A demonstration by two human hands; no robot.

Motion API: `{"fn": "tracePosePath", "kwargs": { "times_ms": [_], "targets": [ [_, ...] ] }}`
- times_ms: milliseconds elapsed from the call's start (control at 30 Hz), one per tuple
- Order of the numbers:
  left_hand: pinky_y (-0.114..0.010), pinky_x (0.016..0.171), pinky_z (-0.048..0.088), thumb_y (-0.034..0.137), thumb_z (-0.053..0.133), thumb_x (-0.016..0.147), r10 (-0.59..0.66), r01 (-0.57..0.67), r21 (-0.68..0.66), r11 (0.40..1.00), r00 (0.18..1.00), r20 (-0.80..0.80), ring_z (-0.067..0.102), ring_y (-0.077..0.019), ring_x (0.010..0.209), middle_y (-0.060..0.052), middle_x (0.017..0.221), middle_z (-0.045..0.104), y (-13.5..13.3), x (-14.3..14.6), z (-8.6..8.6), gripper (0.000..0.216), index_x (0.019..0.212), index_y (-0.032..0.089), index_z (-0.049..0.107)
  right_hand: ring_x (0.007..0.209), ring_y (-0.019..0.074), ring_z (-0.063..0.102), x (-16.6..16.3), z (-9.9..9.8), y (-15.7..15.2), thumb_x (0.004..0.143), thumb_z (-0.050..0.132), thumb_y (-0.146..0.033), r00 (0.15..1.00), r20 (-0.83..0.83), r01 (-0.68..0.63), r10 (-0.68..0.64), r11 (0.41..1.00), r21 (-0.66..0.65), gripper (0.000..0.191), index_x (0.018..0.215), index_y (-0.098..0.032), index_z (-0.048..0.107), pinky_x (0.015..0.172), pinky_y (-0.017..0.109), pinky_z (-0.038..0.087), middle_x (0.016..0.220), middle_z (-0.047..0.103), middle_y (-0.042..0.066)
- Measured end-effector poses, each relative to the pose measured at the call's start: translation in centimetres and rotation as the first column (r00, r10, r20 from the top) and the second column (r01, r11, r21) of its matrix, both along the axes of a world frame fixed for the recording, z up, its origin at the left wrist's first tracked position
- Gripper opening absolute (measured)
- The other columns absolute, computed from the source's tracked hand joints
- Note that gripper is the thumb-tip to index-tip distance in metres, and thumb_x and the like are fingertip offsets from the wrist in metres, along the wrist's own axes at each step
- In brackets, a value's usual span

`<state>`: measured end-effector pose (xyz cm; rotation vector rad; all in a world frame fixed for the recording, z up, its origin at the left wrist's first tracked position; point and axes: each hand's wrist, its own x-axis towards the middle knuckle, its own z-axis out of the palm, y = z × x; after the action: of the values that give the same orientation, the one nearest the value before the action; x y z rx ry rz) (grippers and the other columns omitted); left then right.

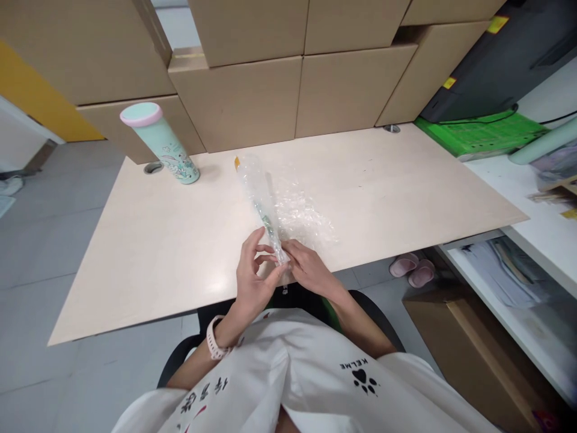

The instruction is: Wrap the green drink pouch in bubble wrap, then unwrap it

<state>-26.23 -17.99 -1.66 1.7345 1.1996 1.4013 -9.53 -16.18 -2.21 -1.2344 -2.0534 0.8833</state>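
On the table lies a sheet of clear bubble wrap (306,219), spread to the right of a long, narrow wrapped bundle (256,192). Through the cloudy plastic I make out a green patch near the middle and an orange tip at the far end; what the contents are, I cannot tell. My left hand (255,270) curls its fingers and thumb around the bundle's near end. Against the same end, from the other side, my right hand (311,269) grips the film with bent fingers, partly hidden beneath. A pale watch band circles the left wrist.
A mint tumbler (166,147) with a pink-rimmed lid stands at the back left of the table (148,258). Stacked cardboard boxes (252,102) wall off the far edge. To the right are a green crate (478,135) and a white shelf (541,222).
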Motion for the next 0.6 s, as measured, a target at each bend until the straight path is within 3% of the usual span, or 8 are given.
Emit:
{"fn": "tracePosePath", "kwargs": {
  "times_ms": [67,167,267,367,433,500,600],
  "targets": [
    [-0.029,0.076,0.062,0.029,0.07,0.09,0.018,-0.005,0.103,0.995,0.992,-0.126,0.063,-0.0125,0.091,-0.014,0.145,0.046,0.2,0.1,-0.3,0.061,0.145,0.029,0.044,0.105,0.0222,0.064,0.0,0.3,0.1,0.102,0.04,-0.023,0.995,0.1,-0.017,0.012,0.999,0.045,0.036,0.133,-0.027,0.059,0.087,0.036,0.05,0.122,0.068,0.006],
    [-0.029,0.072,0.061,0.025,0.063,0.094,0.098,-0.046,0.217,0.975,0.966,-0.239,0.062,-0.0111,0.084,-0.014,0.143,0.049,0.7,0.4,-0.5,0.049,0.141,0.024,0.048,0.104,0.0267,0.061,0.5,0.4,0.4,0.097,0.052,-0.023,0.96,0.258,0.069,-0.111,0.984,0.166,0.028,0.122,-0.023,0.065,0.09,0.042,0.045,0.116,0.069,0.009],
    [-0.027,0.067,0.059,0.026,0.061,0.095,0.135,-0.067,0.251,0.966,0.954,-0.266,0.061,-0.0107,0.08,-0.015,0.14,0.05,1.3,1.3,-0.6,0.046,0.139,0.021,0.047,0.098,0.0248,0.061,1.3,0.0,0.5,0.095,0.057,-0.027,0.951,0.234,0.171,-0.202,0.974,0.146,0.019,0.11,-0.021,0.067,0.086,0.04,0.047,0.108,0.067,0.009],
    [-0.028,0.066,0.058,0.029,0.062,0.094,0.116,-0.053,0.226,0.973,0.954,-0.276,0.061,-0.0113,0.079,-0.015,0.137,0.051,2.2,2.9,-0.9,0.046,0.135,0.02,0.046,0.09,0.0218,0.061,2.2,-0.9,-0.1,0.096,0.047,-0.02,0.97,0.172,0.153,-0.17,0.982,0.108,0.018,0.093,-0.02,0.065,0.08,0.036,0.05,0.099,0.064,0.008],
    [-0.032,0.074,0.058,0.027,0.061,0.094,0.073,-0.002,0.207,0.978,0.94,-0.332,0.064,-0.0161,0.089,-0.015,0.134,0.054,2.8,4.1,-1.2,0.042,0.132,0.019,0.047,0.088,0.0229,0.061,2.7,-1.3,-1.0,0.094,0.041,-0.013,0.974,0.176,0.121,-0.142,0.985,0.124,0.025,0.084,-0.019,0.063,0.081,0.039,0.052,0.092,0.064,0.009],
    [-0.039,0.084,0.055,0.022,0.057,0.095,0.035,0.056,0.196,0.979,0.901,-0.433,0.062,-0.0224,0.104,-0.015,0.13,0.06,3.2,5.2,-1.4,0.034,0.128,0.018,0.051,0.088,0.0245,0.061,3.1,-1.4,-2.0,0.093,0.041,-0.01,0.981,0.172,0.069,-0.091,0.989,0.129,0.025,0.085,-0.019,0.063,0.083,0.043,0.054,0.089,0.065,0.01],
    [-0.047,0.094,0.048,0.02,0.053,0.097,0.01,0.119,0.168,0.979,0.788,-0.616,0.059,-0.0269,0.111,-0.013,0.129,0.065,3.3,6.2,-1.5,0.025,0.121,0.018,0.059,0.101,0.0257,0.063,3.8,-0.5,-3.5,0.097,0.045,-0.016,0.993,0.115,-0.019,0.007,0.995,0.101,0.021,0.1,-0.02,0.066,0.089,0.045,0.056,0.102,0.068,0.011]
  ]
}}
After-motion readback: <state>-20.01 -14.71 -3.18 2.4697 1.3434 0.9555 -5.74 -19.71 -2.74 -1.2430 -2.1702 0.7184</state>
